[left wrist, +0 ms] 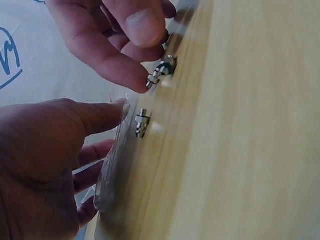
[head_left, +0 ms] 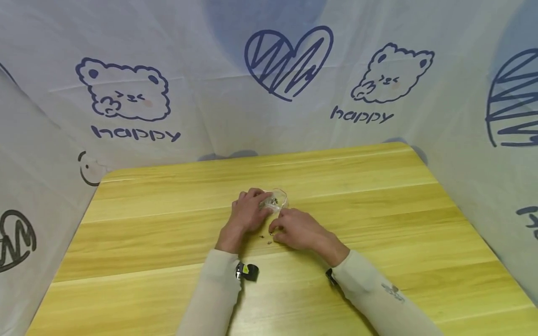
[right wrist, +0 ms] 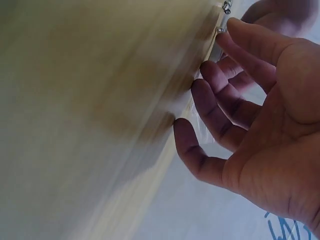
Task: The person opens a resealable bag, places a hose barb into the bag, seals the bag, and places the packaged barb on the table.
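Note:
My left hand (head_left: 248,212) holds a small clear plastic box (head_left: 284,193) on the table, thumb on the near rim and fingers round the other side. Several small metal fittings (head_left: 274,201) lie inside it. On the wood in front are loose silver fittings; one metal fitting (left wrist: 142,122) stands out beside the box in the left wrist view. My right hand (head_left: 298,229) is low over the table, its fingertips against the wood. Its index fingertip is right at another fitting (left wrist: 152,79), while a gap shows between thumb and index in the right wrist view.
The wood-grain table (head_left: 378,196) runs back to a white cloth (head_left: 210,93) printed with bears, hearts and lettering. Cloth also hangs at both sides. A black strap (head_left: 251,272) sticks out from the left wrist over the table.

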`<state>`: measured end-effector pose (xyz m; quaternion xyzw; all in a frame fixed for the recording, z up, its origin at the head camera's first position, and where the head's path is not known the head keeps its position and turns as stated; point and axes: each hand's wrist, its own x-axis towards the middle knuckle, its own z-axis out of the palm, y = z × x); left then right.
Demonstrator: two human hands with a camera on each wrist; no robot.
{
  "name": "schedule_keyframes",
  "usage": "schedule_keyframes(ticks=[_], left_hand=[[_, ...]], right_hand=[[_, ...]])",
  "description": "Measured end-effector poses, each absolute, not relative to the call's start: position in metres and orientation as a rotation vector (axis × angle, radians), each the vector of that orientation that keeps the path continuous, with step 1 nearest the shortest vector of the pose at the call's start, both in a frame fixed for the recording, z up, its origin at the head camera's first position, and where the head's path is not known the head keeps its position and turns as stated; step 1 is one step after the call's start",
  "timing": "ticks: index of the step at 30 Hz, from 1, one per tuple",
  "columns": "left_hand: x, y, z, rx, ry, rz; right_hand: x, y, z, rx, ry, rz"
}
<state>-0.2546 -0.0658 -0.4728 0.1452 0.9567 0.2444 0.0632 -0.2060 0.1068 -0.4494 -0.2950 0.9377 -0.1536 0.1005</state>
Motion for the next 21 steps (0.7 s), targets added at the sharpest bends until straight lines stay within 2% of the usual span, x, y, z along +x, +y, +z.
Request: schedule_keyframes(ticks=[21], left_hand=[[-0.2556,-0.0665,-0.4730,0.411,2.894,0.727]], right_hand=[[-0.2088,0.0999,-0.4545,-0.923,2.814,-0.402]])
